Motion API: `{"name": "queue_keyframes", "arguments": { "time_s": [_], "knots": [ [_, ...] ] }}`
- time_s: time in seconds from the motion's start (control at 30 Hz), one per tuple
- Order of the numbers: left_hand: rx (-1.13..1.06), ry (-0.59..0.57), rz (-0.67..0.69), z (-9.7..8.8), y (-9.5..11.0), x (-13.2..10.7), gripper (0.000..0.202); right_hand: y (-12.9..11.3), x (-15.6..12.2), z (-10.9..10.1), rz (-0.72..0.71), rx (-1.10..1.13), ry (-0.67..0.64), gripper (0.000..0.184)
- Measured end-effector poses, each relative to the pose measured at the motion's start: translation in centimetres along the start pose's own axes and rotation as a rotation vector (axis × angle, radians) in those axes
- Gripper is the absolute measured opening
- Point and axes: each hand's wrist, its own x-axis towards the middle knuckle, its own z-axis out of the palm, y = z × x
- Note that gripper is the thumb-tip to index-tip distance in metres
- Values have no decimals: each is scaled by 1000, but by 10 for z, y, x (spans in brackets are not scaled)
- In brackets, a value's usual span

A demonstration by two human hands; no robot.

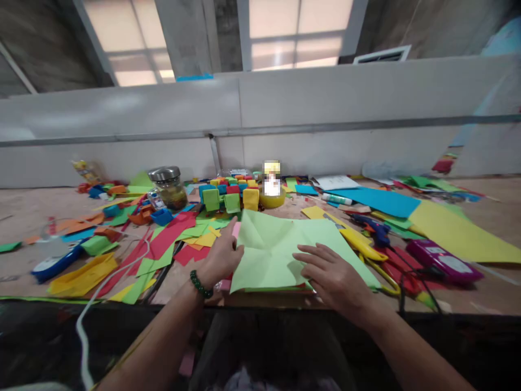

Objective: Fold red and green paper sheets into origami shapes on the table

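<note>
While several small coloured blocks (232, 202) already stand made up behind it, the light green sheet (266, 239) lies creased, seemingly uncut, on the surface (24, 214). The right hand (331, 271) has its grip loosely spread over it; whether the left hand (222, 252) pinches its left edge, I cannot tell. What lies beneath is mostly hidden.

Bright windows (319, 16), grey wall (185, 41), white partition (325, 98), table (20, 217) — brown
</note>
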Motion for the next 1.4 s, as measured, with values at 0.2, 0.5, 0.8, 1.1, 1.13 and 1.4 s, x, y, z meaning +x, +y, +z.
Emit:
{"name": "queue_keyframes", "arguments": {
  "time_s": [0.2, 0.5, 0.8, 1.1, 1.13, 1.4],
  "knots": [
    [244, -70, 162, -5, -7, -15, 68, 8, -28, 9, 164, 42, -58, 37],
    [75, -378, 505, -7, -15, -32, 65, 14, -41, 9, 512, 356, -123, 35],
    [217, -258, 568, 0, 3, -44, 34, 2, -36, 7, 272, 64, -94, 42],
    [118, -154, 486, 13, -11, -37, 37, 15, -22, 5, 328, 150, -218, 38],
    [114, -147, 484, 13, -11, -37, 37, 17, -20, 4, 339, 154, -231, 37],
    [236, -97, 573, 19, -2, -51, 40, 11, -16, 11, 326, 165, -241, 47]
  ]
}}
